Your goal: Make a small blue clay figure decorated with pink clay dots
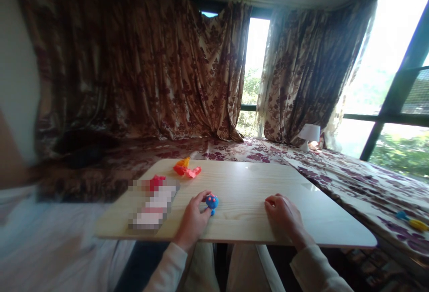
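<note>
Left of centre on the pale wood-grain desk, nearer the near edge than the far: one small blue figure, round-topped with pinkish-red spots, a smaller blue part beneath; left hand at its left side, thumb and finger closed on it; right hand well apart, resting towards the near right corner, fingers curled in a loose fist, no object visible in it.

Handling, by judgement: light, fit for a fingertip hold; clay-like in look, so perhaps soft and easily dented, though whether soft or stiff cannot be told; slipperiness likewise; weakest point probably the narrow join below the round top; best taken gently by the sides of that top, clear of the spots.

Orientation: long axis short, running from round top to lower part, seemingly upright or slightly tilted; top towards the far edge as seen, spotted face towards the wearer.

Also on the desk: at the far left corner, an orange-yellow crumpled piece with a red crumpled piece just beside it; along the left edge, a pinkish-red piece; nearer the near left corner, a flat item, blurred beyond reading.
</note>
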Motion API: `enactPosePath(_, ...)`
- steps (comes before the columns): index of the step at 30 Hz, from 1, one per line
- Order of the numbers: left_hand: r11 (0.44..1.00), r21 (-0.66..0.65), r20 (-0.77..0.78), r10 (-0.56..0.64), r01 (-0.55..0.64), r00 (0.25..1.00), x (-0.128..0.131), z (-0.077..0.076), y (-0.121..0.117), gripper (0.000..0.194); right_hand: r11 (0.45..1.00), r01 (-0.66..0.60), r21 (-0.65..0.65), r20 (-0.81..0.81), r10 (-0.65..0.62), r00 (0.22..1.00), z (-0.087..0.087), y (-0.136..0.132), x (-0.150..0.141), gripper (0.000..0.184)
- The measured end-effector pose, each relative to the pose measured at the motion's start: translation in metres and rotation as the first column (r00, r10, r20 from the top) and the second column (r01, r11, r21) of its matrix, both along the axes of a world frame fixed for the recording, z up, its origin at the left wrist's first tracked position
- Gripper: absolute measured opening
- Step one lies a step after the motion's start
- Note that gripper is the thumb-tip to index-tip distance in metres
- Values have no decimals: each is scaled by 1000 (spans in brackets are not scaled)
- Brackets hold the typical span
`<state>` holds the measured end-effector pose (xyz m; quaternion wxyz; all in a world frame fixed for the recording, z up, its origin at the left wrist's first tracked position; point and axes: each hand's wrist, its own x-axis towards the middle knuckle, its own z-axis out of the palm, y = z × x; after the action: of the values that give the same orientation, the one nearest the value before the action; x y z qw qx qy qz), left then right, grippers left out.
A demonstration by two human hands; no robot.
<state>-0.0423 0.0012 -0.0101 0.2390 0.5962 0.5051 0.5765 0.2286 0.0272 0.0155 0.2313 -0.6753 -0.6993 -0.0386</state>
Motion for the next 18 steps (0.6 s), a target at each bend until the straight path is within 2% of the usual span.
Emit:
enactPosePath(4,1000,-4,7,3,-3,1000,0,-1,0,39,994,-39,105,-43,44,998,-6,4,1,22)
enactPosePath(6,1000,-8,15,2,-2,1000,-1,-1,-1,37,980,-107,168,-174,136,975,-6,3,-9,22)
enactPosePath(7,1000,-11,18,-3,3,1000,-1,-1,-1,37,965,-167,205,-264,219,939,-5,2,-19,21)
enactPosePath(9,1000,-18,22,-16,16,1000,-1,0,-1,38,896,-335,292,-467,440,767,-1,-5,-45,20)
enactPosePath(10,1000,-20,27,-21,21,999,-1,1,-1,38,855,-397,333,-514,518,684,1,-9,-61,20)
enactPosePath(12,999,-24,53,-33,34,998,-1,5,-3,38,795,-480,372,-513,607,607,6,-19,-92,17)
enactPosePath(15,997,-33,95,-64,67,993,0,9,-5,38,787,-479,389,-488,617,617,10,-29,-123,14)
enactPosePath(18,995,-35,105,-92,97,990,0,11,-7,38,784,-455,422,-440,616,653,8,-29,-131,14)
